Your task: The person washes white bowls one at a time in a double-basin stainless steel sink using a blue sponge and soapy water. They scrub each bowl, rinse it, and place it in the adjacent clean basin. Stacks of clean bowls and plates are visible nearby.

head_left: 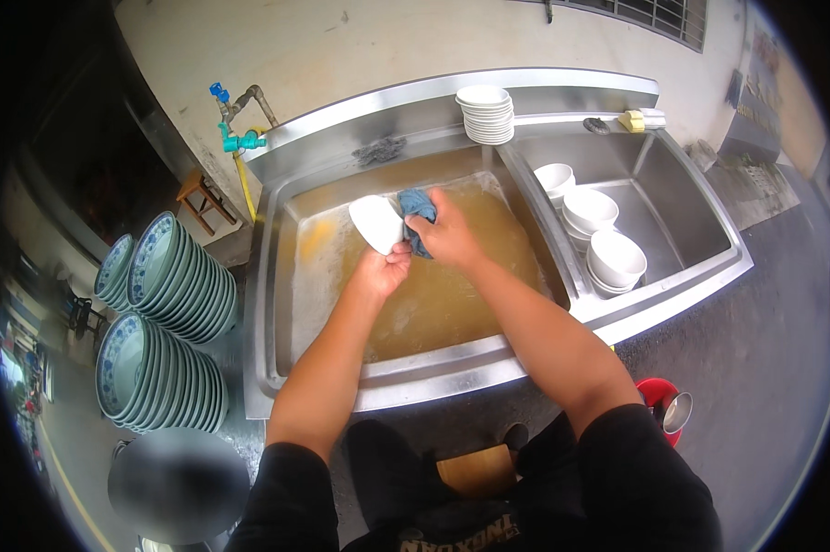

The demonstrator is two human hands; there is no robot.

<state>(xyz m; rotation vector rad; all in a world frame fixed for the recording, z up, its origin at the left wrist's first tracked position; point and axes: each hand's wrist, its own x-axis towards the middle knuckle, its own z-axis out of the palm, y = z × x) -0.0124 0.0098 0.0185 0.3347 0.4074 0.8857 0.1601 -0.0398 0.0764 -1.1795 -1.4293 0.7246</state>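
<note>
Above the murky, brownish water (452,304) of the large left basin, my left hand (385,273) grips a white bowl (374,224) by its lower edge. The bowl is tilted on its side. My right hand (450,230) is closed around a crumpled blue cloth (417,210) and presses it to the bowl's right side. Some of the right fingers are hidden by the cloth. Thin foam floats along the water's edges.
White bowls (590,208) stand stacked in the right basin (677,207). Small white dishes (485,112) are piled on the back ledge, near a dark scouring pad (380,150). Tall stacks of blue-patterned bowls (157,373) stand left of the sink, below a teal tap (242,141). A red bucket (656,397) sits at right.
</note>
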